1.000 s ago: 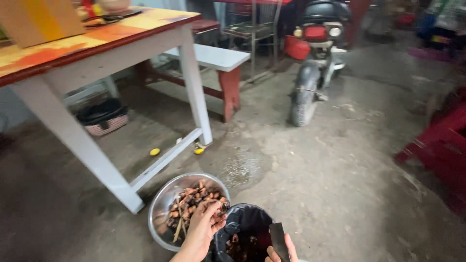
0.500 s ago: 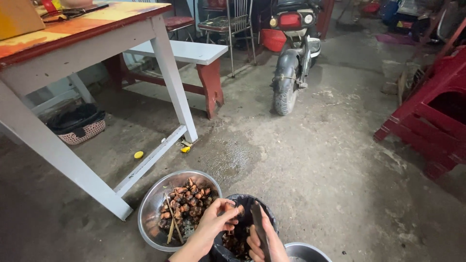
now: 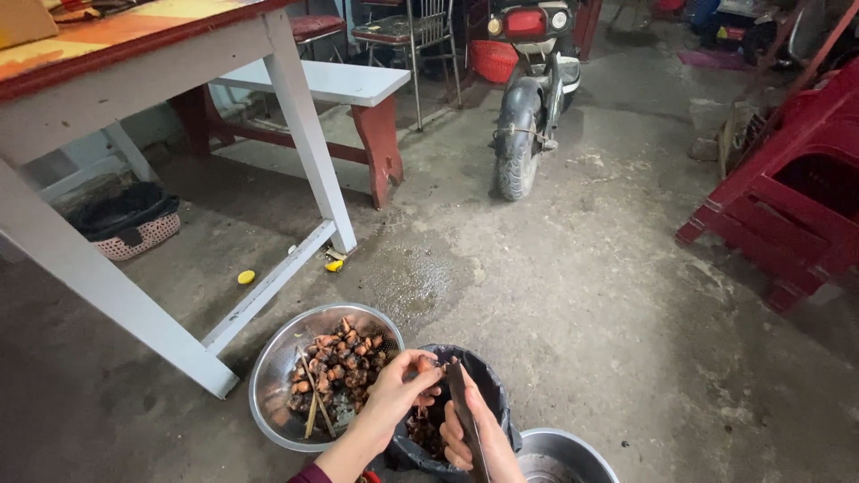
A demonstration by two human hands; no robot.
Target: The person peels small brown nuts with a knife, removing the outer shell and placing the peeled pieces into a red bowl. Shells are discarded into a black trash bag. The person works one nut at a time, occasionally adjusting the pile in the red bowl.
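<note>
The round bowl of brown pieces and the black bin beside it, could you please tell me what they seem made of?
The round silvery bowl looks like thin polished metal, probably steel: its rim gleams grey. The black bin appears lined with glossy, crinkled plastic film.

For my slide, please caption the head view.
Left hand holds a small brown piece, right hand a knife, over a black-lined bin.

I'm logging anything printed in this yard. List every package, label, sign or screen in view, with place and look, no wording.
Tan cardboard box: far left corner of the orange-topped white table, plain flat face, cut off by the picture edge.
Black plastic bag: on the floor under the hands, open, holding dark scraps, no label visible.
No signs, screens or readable labels show.
</note>
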